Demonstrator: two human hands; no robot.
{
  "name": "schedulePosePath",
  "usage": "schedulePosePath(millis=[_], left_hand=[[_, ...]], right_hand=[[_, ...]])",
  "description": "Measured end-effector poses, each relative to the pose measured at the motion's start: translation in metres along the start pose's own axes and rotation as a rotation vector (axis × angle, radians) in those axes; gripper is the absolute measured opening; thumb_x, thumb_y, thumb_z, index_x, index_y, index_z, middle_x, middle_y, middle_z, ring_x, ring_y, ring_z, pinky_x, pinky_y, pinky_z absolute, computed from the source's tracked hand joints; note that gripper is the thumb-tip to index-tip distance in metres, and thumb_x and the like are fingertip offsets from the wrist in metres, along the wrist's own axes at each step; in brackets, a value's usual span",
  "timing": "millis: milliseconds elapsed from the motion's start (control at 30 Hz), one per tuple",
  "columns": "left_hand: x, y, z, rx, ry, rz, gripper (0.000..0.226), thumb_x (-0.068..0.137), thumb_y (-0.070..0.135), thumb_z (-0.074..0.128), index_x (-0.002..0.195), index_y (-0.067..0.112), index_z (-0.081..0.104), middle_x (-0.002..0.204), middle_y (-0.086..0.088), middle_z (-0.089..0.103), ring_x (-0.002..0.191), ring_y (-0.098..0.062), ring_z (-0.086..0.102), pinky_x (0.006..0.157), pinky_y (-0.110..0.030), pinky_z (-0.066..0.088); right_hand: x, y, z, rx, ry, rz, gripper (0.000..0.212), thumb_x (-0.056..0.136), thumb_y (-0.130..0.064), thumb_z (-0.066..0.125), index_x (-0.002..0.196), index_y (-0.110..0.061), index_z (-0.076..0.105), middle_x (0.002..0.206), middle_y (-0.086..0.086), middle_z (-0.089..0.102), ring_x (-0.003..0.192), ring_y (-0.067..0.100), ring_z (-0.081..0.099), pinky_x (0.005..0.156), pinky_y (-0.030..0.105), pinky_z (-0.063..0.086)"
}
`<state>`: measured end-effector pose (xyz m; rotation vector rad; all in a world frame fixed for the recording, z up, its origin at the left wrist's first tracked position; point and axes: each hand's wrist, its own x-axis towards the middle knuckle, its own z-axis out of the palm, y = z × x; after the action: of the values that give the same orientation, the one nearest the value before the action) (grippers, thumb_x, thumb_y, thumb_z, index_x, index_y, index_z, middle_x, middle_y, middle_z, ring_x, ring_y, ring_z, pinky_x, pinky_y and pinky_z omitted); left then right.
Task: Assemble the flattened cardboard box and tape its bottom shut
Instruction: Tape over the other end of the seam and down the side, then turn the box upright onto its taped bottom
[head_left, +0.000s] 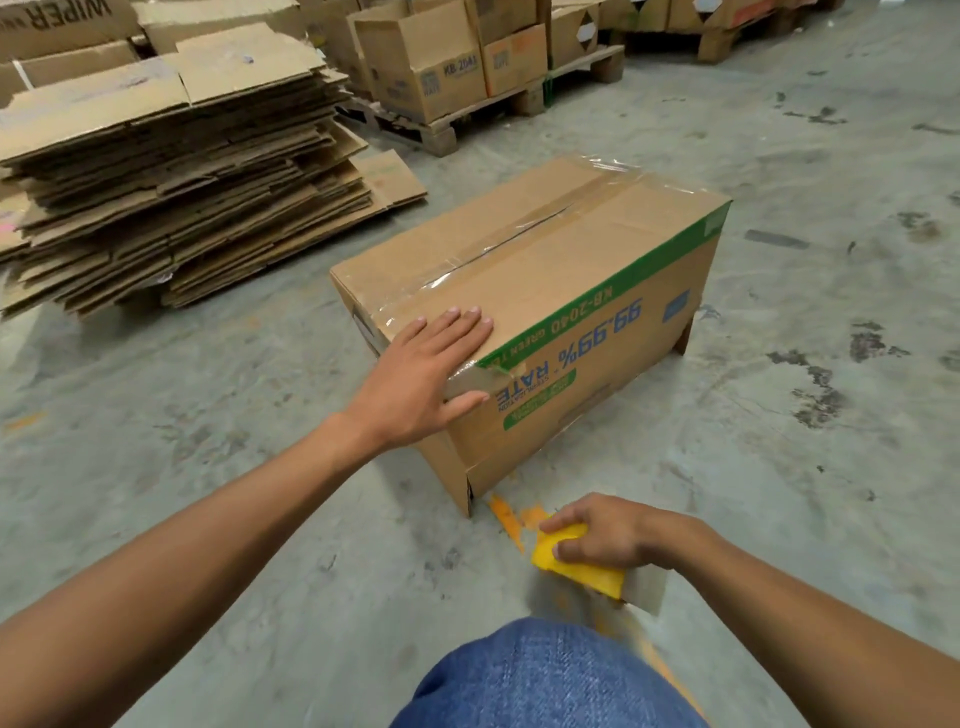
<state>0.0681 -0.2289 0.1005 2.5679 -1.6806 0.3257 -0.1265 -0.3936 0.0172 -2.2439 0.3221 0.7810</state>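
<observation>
Two hands at work: left hand (422, 375) spread flat, grip wide, pressing clear tape (470, 382) onto the near corner of the cardboard box (550, 291) upturned on the floor (208, 467). Right hand (605, 530) closed around a yellow tape dispenser (579, 569), blurred, partly hidden by fingers.

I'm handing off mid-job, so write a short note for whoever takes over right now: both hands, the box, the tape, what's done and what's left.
Left hand: open, palm flat on the near corner of the box, thumb down the side.
Right hand: gripping the yellow tape dispenser, low near the floor, off the box.
Box: set up, print upside down, so the bottom faces up. Clear tape runs along the centre seam and over both ends.
Done: box formed, seam taped.
Left: probably press the tape down, check the wrinkled far end, then turn the box upright.
</observation>
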Motion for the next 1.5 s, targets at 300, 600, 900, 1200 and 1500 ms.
schedulePosePath(millis=[300, 600, 900, 1200, 1500], left_hand=[[-0.039, -0.08, -0.012, -0.066, -0.051, -0.021, 0.073, 0.091, 0.063, 0.04, 0.154, 0.033, 0.019, 0.161, 0.008, 0.018, 0.149, -0.015, 0.013, 0.121, -0.044, 0.016], [-0.063, -0.103, -0.011, -0.246, -0.008, -0.199, 0.068, 0.092, 0.065, 0.033, 0.152, 0.037, 0.022, 0.161, 0.011, 0.015, 0.151, -0.013, 0.005, 0.122, -0.048, 0.005], [-0.014, -0.085, -0.026, -0.355, -0.113, -0.632, 0.077, 0.092, 0.068, 0.029, 0.154, 0.025, 0.019, 0.164, -0.009, 0.006, 0.15, -0.03, -0.001, 0.119, -0.046, 0.002], [0.041, -0.148, -0.014, -0.564, -0.082, -0.993, 0.085, 0.086, 0.059, 0.053, 0.148, 0.007, 0.027, 0.155, -0.019, 0.024, 0.132, -0.037, 0.042, 0.11, -0.04, 0.035], [0.032, -0.156, -0.003, -0.819, 0.04, -1.064, 0.088, 0.081, 0.066, 0.058, 0.149, 0.03, 0.015, 0.139, -0.007, 0.051, 0.109, -0.029, 0.058, 0.092, -0.038, 0.046]], right_hand=[[0.028, -0.022, 0.049, -0.52, -0.154, -0.147, 0.082, 0.093, -0.013, 0.047, 0.154, -0.043, 0.002, 0.146, 0.017, 0.044, 0.13, 0.038, 0.045, 0.101, 0.044, 0.04], [0.051, -0.048, 0.064, -0.913, -0.289, -0.185, 0.067, 0.095, -0.008, 0.05, 0.152, -0.036, 0.03, 0.143, 0.017, 0.046, 0.129, 0.037, 0.047, 0.09, 0.043, 0.045], [0.051, -0.152, -0.103, -0.296, -0.358, -0.015, 0.028, 0.096, -0.017, 0.053, 0.118, -0.016, 0.07, 0.103, 0.014, 0.067, 0.078, 0.028, 0.065, 0.062, 0.031, 0.055], [0.059, -0.155, -0.271, -0.244, 0.536, -0.196, 0.027, 0.095, -0.019, 0.05, 0.115, -0.02, 0.068, 0.1, 0.009, 0.072, 0.081, 0.022, 0.065, 0.065, 0.03, 0.051], [0.118, -0.074, -0.303, -0.477, 0.689, 0.082, 0.059, 0.093, -0.067, 0.028, 0.147, -0.044, 0.035, 0.158, 0.005, 0.03, 0.143, 0.034, 0.025, 0.111, 0.058, 0.022]])
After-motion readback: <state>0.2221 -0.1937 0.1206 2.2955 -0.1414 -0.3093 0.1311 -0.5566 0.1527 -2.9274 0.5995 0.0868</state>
